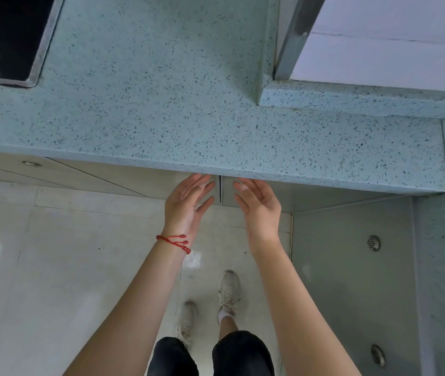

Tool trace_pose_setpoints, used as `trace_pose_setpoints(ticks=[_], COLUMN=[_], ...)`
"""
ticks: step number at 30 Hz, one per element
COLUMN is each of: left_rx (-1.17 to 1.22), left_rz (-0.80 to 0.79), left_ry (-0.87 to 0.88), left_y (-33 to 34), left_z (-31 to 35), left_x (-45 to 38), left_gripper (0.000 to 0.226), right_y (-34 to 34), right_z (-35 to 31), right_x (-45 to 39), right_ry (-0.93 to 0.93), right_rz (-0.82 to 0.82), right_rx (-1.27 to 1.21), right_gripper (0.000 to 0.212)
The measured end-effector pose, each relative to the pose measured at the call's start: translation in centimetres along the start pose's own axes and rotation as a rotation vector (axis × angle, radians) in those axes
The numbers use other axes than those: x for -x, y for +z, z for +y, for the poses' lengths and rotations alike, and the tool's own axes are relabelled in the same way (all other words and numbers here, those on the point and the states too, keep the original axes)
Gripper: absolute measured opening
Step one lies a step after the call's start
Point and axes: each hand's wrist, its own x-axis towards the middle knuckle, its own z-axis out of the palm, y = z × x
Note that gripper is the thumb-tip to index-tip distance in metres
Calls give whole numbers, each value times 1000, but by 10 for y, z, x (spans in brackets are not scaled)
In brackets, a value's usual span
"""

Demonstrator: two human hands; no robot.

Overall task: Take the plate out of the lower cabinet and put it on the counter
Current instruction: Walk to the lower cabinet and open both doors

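The speckled pale green counter (pixel 188 104) fills the upper half of the head view. Below its front edge are the closed lower cabinet doors (pixel 256 192), with a vertical seam between them. My left hand (pixel 187 204), with a red string bracelet on the wrist, and my right hand (pixel 259 207) are both held out just under the counter edge, on either side of that seam. Both hands have fingers spread and hold nothing. No plate is visible; the cabinet's inside is hidden.
A black cooktop (pixel 4 36) with a metal rim is set into the counter at the top left. A grey side cabinet panel (pixel 351 267) with round metal vents stands at the right. A window frame (pixel 294 36) rises at the top right. Pale floor tiles and my feet lie below.
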Motion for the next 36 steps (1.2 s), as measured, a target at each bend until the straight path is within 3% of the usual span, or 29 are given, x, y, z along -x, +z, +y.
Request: trace_pose_setpoints(ticks=[8,15,25,36], left_rx=[121,162,112,-122], left_rz=[-85,-66,25,165], left_ry=[15,-1,1,56], left_y=[4,6,-14,-39], left_z=[13,15,3,-6], left_x=[-1,8,40,69], left_gripper=[22,28,19,6], right_y=[4,7,-3,-31], right_z=[-4,-5,8,30], right_x=[-2,1,34,92], right_ry=[20,75,58,78], right_rz=[-59,-8,35,250], right_rx=[-141,-224,-192,-6], right_gripper=[22,20,22,19])
